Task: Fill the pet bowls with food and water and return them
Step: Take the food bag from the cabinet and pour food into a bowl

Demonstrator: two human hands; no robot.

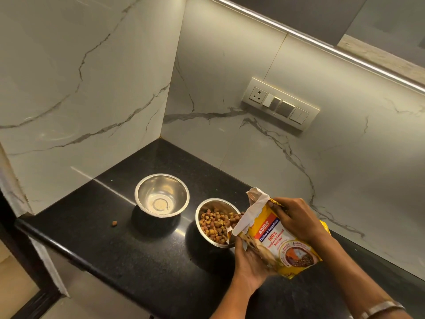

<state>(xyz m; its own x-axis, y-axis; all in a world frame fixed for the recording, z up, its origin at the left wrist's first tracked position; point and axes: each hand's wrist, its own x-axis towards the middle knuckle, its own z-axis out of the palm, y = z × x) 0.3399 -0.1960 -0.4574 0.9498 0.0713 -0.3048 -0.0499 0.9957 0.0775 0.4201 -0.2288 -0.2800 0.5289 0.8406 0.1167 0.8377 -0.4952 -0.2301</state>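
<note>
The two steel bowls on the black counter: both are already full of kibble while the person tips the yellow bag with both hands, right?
Not quite. Only the nearer bowl holds kibble; the farther bowl holds none, as the head view shows. The rest stands: both sit on the black counter, and the left hand and right hand tip the yellow bag.

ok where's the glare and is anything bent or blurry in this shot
Head view: the light strip glares under the cabinet and streaks the counter; the wide lens bends the walls' straight lines; the kibble is sharp, the frame's lower edge soft.
</note>
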